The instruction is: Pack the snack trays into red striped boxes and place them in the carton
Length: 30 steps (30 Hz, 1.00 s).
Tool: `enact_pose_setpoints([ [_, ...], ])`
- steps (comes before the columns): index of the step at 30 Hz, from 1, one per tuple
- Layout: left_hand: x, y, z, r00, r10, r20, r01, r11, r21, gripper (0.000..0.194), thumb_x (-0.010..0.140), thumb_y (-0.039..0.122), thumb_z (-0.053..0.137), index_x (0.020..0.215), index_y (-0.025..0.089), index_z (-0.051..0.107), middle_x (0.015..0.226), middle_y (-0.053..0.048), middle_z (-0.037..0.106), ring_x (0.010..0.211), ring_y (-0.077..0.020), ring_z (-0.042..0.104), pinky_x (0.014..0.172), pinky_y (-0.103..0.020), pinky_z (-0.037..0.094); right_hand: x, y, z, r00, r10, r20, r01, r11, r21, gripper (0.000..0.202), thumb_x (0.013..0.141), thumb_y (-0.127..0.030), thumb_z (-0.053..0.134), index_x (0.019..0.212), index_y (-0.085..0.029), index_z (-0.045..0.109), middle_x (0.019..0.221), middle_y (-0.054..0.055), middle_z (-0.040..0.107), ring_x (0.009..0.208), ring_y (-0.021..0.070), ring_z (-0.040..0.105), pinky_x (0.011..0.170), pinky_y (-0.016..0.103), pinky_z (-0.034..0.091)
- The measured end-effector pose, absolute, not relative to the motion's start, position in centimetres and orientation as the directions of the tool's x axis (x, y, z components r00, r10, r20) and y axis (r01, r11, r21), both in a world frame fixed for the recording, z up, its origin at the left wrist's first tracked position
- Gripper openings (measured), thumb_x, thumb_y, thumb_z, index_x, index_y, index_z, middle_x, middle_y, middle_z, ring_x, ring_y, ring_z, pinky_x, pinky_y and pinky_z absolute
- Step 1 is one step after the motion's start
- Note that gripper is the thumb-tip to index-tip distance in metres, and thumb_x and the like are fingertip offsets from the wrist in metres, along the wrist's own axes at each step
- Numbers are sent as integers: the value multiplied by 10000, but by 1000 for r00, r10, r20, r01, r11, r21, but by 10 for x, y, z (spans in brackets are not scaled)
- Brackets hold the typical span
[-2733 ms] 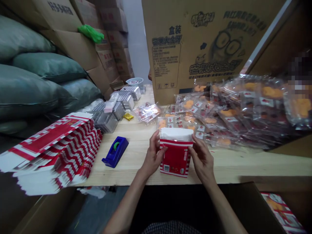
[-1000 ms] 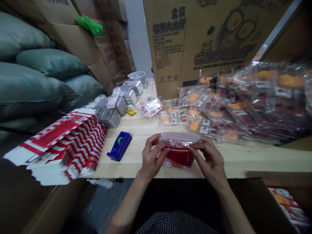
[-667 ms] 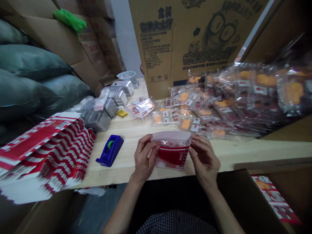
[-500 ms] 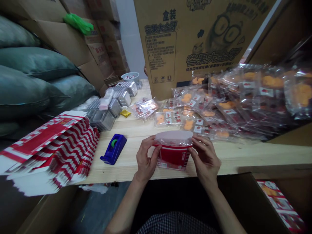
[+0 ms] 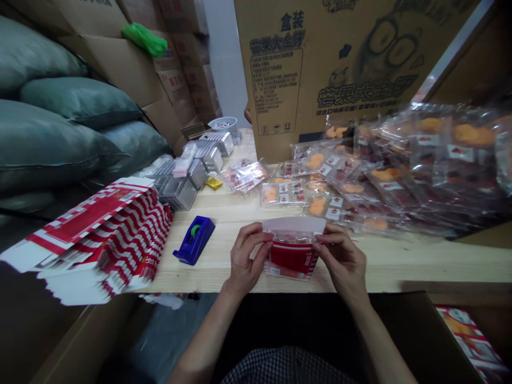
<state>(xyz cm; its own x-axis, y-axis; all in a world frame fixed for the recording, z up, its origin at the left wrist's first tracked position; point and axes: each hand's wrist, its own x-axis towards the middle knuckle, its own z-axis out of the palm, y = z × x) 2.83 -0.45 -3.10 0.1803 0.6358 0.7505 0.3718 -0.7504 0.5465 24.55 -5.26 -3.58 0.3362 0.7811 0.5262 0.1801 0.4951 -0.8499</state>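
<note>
- Both hands on the red-striped box (image 5: 290,260): my left hand (image 5: 245,261) pinches its left rim corner, my right hand (image 5: 347,262) the right, thumbs on the front.
- Box is at the near edge of the table (image 5: 412,261), between me and the clear packs (image 5: 400,186); can't tell if it touches the wood.
- Versus 2.7 s ago: front then faced me nearly flat; now it's foreshortened, white flap (image 5: 294,225) up behind, more wrapper (image 5: 294,234) showing in the mouth.
- Big carton (image 5: 276,128) reads 盒装, 芒果大金牙; smaller lines unreadable.
- Box print too small to read.
</note>
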Motion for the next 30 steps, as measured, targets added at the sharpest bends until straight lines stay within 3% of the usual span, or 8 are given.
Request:
enact_pose_setpoints([
  [5,27,-7,-27,146,682,717,281,-723,631,131,916,164,657,1019,218,717,1198,-94,615,1115,-210,611,960,-386,536,252,-48,-29,273,836,476,96,468,-878,79,856,-244,746,803,-229,689,1012,60,676,951,206,660,815,350,557],
  [11,27,-4,-29,114,823,557,76,-566,821,12,898,184,688,908,190,685,973,-56,648,974,-182,632,862,-303,524,260,-46,-21,212,868,448,61,446,-893,131,828,-259,767,733,-221,685,873,30,654,826,181,636,706,309,528],
  [15,27,-1,-34,51,862,504,-70,-500,863,267,865,196,735,1095,252,612,982,-11,635,915,-131,624,832,-245,514,251,-46,-24,323,835,445,83,443,-893,141,830,-269,768,748,-213,667,863,35,617,823,182,606,698,307,513],
  [17,26,2,-33,95,880,466,-101,-457,884,423,873,228,728,1259,286,565,1007,-11,628,899,-126,616,828,-246,510,245,-44,-27,386,837,387,-3,421,-907,182,806,-269,793,763,-216,624,858,16,599,778,159,597,674,279,504],
  [19,27,3,-30,168,900,403,-128,-386,914,431,888,271,704,1300,267,578,1029,-30,615,896,-139,606,819,-256,506,240,-42,-29,404,865,298,-147,383,-912,220,791,-270,805,863,-239,599,867,-6,610,739,142,602,668,265,504],
  [23,40,0,-19,248,949,194,-310,-112,944,192,875,297,671,1031,184,667,910,-26,600,786,-145,577,728,-255,483,233,-41,-27,346,926,153,-351,279,-894,393,806,-281,781,1157,-291,603,976,6,676,814,164,655,751,304,532],
  [26,52,-7,-11,205,976,78,-367,3,930,156,828,271,699,937,184,629,784,24,558,674,-111,504,650,-212,427,231,-45,-23,320,943,87,-384,213,-899,246,811,-277,780,1041,-264,693,922,0,680,786,151,641,743,285,520],
  [30,59,-14,-1,159,987,37,-350,21,937,102,814,216,681,890,179,624,769,40,539,668,-93,466,640,-188,384,230,-49,-20,305,951,46,-415,176,-893,147,808,-253,787,949,-261,744,930,-7,677,798,133,618,747,259,500],
])
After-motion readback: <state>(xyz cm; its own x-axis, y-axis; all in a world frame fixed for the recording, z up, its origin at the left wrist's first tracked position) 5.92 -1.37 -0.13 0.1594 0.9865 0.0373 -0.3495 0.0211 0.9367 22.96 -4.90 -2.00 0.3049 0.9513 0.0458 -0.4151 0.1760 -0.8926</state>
